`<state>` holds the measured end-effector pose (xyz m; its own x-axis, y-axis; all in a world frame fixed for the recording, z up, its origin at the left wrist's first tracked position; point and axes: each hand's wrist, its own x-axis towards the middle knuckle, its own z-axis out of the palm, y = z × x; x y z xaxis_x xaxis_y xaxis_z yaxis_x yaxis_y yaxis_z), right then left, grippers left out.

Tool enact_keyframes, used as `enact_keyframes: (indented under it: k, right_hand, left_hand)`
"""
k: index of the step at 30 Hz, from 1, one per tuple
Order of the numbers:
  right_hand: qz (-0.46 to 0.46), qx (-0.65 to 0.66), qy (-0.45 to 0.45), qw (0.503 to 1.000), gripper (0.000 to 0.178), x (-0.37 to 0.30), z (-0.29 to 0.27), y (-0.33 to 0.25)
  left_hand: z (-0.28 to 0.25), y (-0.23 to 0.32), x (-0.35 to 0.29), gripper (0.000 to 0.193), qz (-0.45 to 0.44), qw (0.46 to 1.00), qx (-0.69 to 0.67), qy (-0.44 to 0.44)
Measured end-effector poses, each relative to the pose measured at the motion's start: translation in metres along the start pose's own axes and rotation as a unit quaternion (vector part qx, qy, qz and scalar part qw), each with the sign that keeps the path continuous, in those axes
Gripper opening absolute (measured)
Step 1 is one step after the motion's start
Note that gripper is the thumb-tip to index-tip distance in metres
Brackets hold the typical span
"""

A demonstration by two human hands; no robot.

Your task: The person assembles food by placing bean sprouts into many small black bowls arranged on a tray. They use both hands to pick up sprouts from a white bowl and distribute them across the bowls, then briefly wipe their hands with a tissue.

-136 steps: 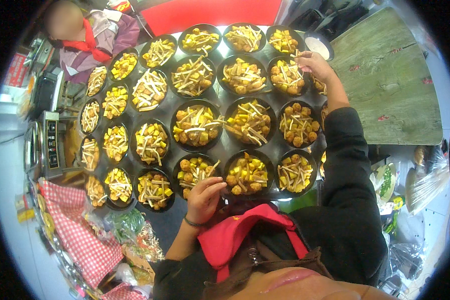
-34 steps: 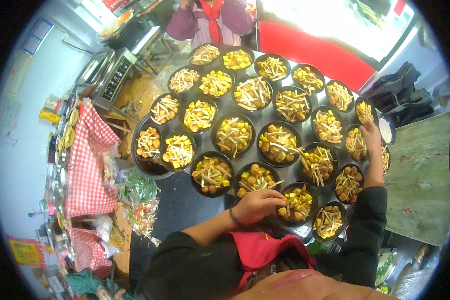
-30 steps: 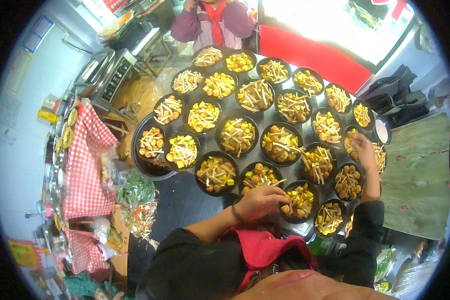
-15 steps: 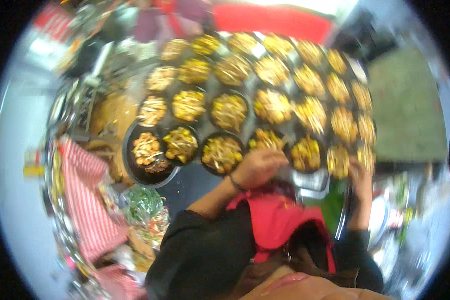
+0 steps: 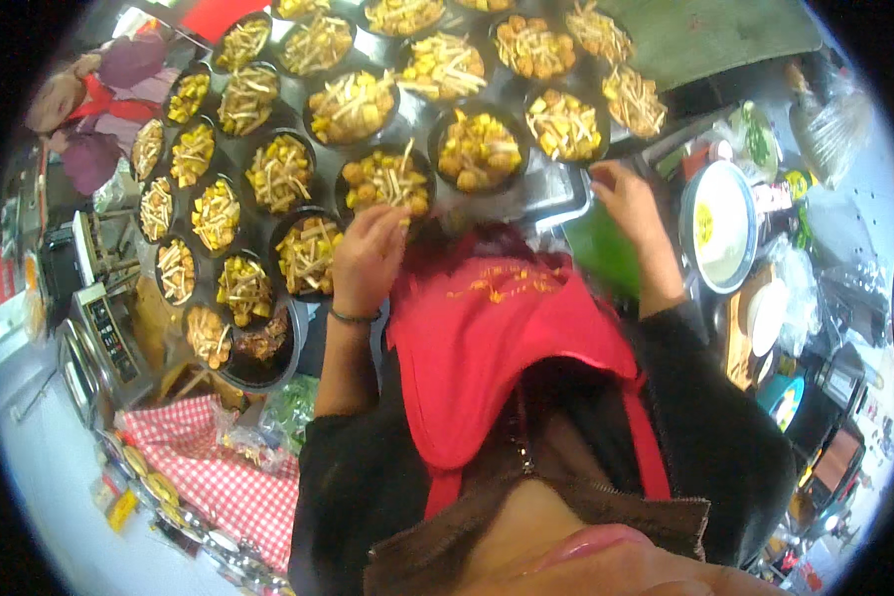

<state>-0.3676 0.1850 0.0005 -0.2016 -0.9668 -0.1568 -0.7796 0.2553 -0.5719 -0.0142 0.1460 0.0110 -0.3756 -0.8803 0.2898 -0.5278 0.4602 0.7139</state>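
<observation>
The left hand has its grip drawn in, fingers together, at the near rim of a dark bowl of browned pieces and pale sticks; whether it holds anything I cannot tell. The right hand, grip loosely curled, is near the rightmost near bowl; its hold is unclear too. Similar filled bowls crowd the bench, far and left. A blue-rimmed basin sits right; a checked cloth, near left.

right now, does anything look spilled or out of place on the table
No clear spill shows. One pale strip pokes past the rim of the dark bowl by the left hand, unlike most strips, which lie inside.
</observation>
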Motion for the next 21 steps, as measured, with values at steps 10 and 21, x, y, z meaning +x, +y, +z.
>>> enact_keyframes:
  k: [10,21]
  right_hand:
    - [-0.072,0.009,0.039,0.997,0.018,0.031,0.001,0.006]
    - [-0.208,0.076,-0.027,0.975,0.017,0.087,0.004,-0.045]
  left_hand:
    - [0.026,0.039,0.014,0.021,0.013,0.999,0.001,-0.034]
    - [0.032,0.048,-0.015,0.022,-0.038,0.997,0.062,0.001]
